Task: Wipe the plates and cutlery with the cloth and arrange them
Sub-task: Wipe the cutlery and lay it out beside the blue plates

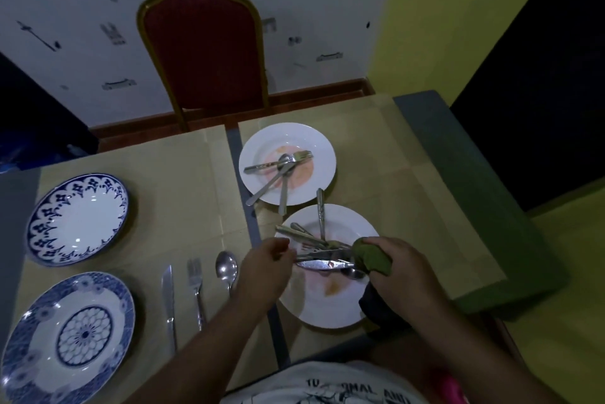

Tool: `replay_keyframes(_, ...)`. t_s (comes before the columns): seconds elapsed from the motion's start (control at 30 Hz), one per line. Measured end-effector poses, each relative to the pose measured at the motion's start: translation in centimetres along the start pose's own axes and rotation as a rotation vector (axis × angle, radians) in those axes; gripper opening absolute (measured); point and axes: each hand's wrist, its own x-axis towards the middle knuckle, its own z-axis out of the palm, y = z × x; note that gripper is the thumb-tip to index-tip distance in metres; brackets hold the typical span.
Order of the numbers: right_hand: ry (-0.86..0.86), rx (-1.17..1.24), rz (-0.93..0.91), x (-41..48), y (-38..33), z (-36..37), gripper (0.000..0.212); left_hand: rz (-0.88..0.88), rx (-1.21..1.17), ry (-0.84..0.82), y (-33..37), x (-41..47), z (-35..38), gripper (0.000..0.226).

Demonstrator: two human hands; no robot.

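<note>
Dining room: table (474, 174) with placemats, red banquet chair (203, 43), wallpaper.

The near soiled plate (330, 299) is sitting at the table's (474, 207) front edge, with several pieces of cutlery lying across it. Just behind it, another soiled plate (287, 164) is carrying 3 utensils. To its left, a spoon (226, 267), fork (195, 289) and knife (169, 295) are lying side by side; further left, 2 patterned plates (78, 218) are sitting one behind the other.
</note>
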Motion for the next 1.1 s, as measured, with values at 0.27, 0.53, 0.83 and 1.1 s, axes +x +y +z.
replay_keyframes(0.27, 0.015, 0.016, 0.027, -0.3, -0.4, 0.3, 0.049, 0.489, 0.668, -0.013, -0.9, 3.4, 1.2, 0.007)
replay_keyframes(0.53, 0.089, 0.050, 0.013, -1.4, -1.4, 0.6, 0.054, 0.367, 0.594, -0.233, -0.8, 3.4, -0.3, 0.014)
replay_keyframes(0.83, -0.072, -0.222, -0.466, -1.9, -3.0, 3.3, 0.062, -0.042, -0.049, -0.444, 1.3, -1.7, -2.7, 0.019)
replay_keyframes(1.1, 0.089, -0.202, -0.203, 2.1, -1.6, 1.9, 0.057, -0.262, -0.285, -0.389, -0.2, -2.4, -4.8, 0.017)
